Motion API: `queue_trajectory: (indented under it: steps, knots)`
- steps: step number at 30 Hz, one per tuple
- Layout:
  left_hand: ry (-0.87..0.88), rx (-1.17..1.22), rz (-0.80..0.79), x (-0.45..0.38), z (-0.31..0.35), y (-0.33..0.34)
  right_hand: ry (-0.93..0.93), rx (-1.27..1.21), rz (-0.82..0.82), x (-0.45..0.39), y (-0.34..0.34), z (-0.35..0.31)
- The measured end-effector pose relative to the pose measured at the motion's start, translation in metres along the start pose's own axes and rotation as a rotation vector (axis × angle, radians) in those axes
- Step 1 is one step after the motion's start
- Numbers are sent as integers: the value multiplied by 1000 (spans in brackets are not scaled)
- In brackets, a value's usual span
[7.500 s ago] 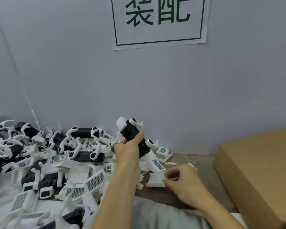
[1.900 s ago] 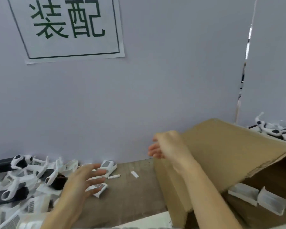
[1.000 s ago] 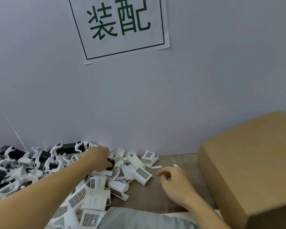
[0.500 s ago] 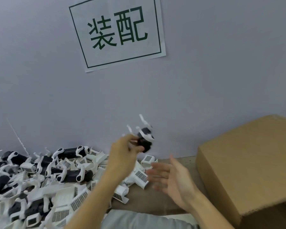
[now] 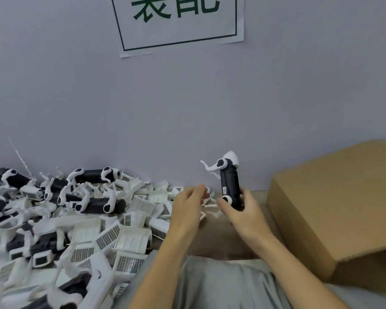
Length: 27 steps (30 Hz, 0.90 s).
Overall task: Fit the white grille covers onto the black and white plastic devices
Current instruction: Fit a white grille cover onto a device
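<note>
My right hand grips the lower end of a black and white plastic device and holds it upright above the table, its white curved arm at the top. My left hand hovers just left of it with fingers loosely bent and nothing in them. Several white grille covers lie jumbled on the left of the table, mixed with more black and white devices.
A large cardboard box stands at the right, its flap closed over the top. A grey wall with a paper sign rises right behind the table. Bare brown table shows between the pile and the box.
The device has passed from my left hand to my right hand and now stands upright. My left hand has let go and dropped lower. The camera has tilted down.
</note>
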<state>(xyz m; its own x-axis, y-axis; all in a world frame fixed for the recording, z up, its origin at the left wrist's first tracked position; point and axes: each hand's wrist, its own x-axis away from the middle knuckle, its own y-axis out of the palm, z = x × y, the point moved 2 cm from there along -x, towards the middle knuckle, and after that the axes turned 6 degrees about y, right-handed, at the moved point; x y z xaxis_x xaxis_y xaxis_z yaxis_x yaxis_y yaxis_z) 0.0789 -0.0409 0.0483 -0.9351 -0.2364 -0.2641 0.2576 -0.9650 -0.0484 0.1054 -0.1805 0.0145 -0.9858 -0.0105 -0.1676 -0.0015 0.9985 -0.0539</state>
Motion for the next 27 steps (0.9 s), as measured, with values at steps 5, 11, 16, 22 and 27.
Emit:
queue_trajectory:
  steps: [5, 11, 16, 22, 27]
  knots:
    - [-23, 74, -56, 1, -8, 14, -281, 401, -3, 9, 11, -6]
    - [1, 196, 107, 1, -10, 18, -442, 533, 64, 13, 16, -17]
    - [59, 103, 143, -1, -14, 10, -288, 377, -159, 12, 17, -7]
    - [434, -390, -139, 7, -15, 18, -47, -189, 30, -2, 0, -9]
    - [532, -561, -277, 14, -21, 32, -49, -179, 290, -10, -10, -5]
